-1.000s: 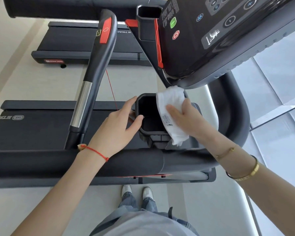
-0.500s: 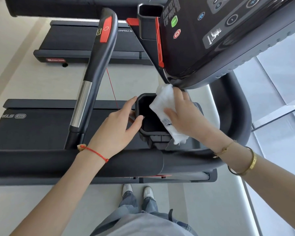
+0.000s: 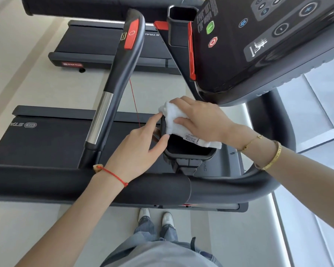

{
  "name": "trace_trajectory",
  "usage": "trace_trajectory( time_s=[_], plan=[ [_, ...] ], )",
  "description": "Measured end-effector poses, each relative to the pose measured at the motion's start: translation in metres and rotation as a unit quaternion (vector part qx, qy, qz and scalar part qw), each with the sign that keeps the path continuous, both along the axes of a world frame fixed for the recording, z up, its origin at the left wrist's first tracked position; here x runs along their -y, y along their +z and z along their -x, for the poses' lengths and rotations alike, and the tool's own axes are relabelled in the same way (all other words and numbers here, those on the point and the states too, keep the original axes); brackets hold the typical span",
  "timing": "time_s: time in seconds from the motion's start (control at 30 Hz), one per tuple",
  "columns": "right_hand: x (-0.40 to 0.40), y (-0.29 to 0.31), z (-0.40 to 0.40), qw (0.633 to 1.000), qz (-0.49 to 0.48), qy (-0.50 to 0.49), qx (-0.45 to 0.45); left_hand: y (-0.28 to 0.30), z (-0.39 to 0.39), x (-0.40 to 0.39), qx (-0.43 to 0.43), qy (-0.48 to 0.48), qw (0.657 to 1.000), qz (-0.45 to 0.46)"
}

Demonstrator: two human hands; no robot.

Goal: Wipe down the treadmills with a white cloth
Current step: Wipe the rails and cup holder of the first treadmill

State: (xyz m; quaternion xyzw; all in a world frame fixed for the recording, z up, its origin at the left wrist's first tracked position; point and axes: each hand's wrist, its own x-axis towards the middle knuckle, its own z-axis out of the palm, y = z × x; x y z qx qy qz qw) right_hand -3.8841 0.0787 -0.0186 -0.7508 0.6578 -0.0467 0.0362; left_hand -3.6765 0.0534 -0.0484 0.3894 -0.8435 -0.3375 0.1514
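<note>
The white cloth (image 3: pixel 174 120) is now lying bunched over the far-left corner of the black cup holder (image 3: pixel 189 151), having slid there from the holder's right rim a second ago, so the wiping is working round the rim with its near edge untouched. Its long axis is running from that far corner towards the near right, tag end trailing; the right hand (image 3: pixel 199 118) is pressing it, fingers fairly straight and close together; the left hand (image 3: pixel 137 151) is steadying the holder's left wall, fingers relaxed and slightly apart.
</note>
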Motion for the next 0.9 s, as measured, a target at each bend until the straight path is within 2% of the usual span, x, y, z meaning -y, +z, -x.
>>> trace_trajectory(
  time_s=[0.13, 0.33, 0.47, 0.6, 0.7, 0.8, 0.9],
  plan=[
    [-0.005, -0.002, 0.004, 1.0, 0.007, -0.015, 0.009, -0.001, -0.001, 0.0, -0.002, 0.0, 1.0, -0.005],
    [-0.038, -0.001, 0.002, 0.99, -0.025, -0.114, 0.081, -0.004, -0.003, 0.0, -0.009, -0.002, 1.0, 0.007],
    [-0.068, 0.002, -0.009, 0.955, -0.075, -0.19, 0.214, -0.004, -0.001, 0.0, -0.019, -0.015, 0.999, 0.025],
    [-0.081, 0.002, -0.019, 0.925, -0.077, -0.253, 0.273, -0.003, 0.0, 0.0, -0.027, -0.028, 0.998, 0.042],
    [-0.065, 0.005, -0.012, 0.902, -0.131, -0.282, 0.301, -0.002, 0.0, 0.001, -0.033, -0.04, 0.997, 0.051],
    [-0.05, 0.009, -0.006, 0.862, -0.108, -0.334, 0.367, -0.003, 0.001, 0.002, -0.031, -0.038, 0.998, 0.049],
    [-0.057, 0.004, -0.011, 0.884, -0.091, -0.31, 0.339, -0.004, 0.001, 0.002, -0.03, -0.04, 0.998, 0.047]
  ],
)
